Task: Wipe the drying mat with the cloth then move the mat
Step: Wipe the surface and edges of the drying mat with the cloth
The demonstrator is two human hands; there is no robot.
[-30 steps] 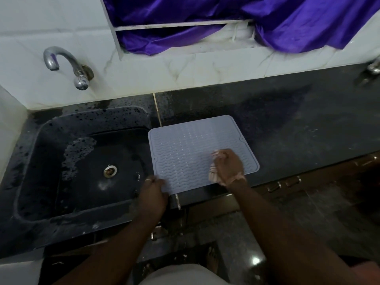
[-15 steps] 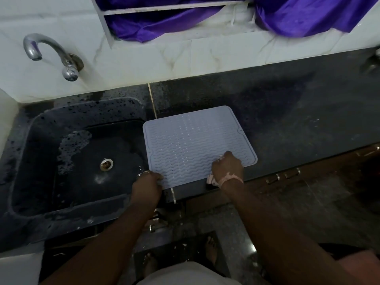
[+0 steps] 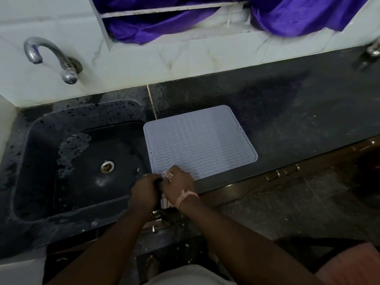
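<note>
A pale grey ribbed drying mat [image 3: 200, 140] lies flat on the dark counter [image 3: 287, 112], just right of the sink. My right hand [image 3: 178, 187] grips a small pinkish cloth [image 3: 167, 175] at the mat's near-left corner; part of the cloth hangs below the hand over the counter edge. My left hand [image 3: 145, 191] is curled at the same corner, right beside the right hand, and seems to hold the mat's edge; the contact itself is hidden.
A black sink [image 3: 82, 159] with foam and a drain lies to the left under a metal tap [image 3: 51, 58]. White tiled wall and purple curtain [image 3: 287, 15] stand behind. Cabinet handles [image 3: 285, 172] sit below the counter front. A second tap [image 3: 372, 50] is at far right.
My right hand has drawn the cloth leftward along the mat's near edge, from the near-right part to the near-left corner, meeting my left hand. The mat has stayed in place.
</note>
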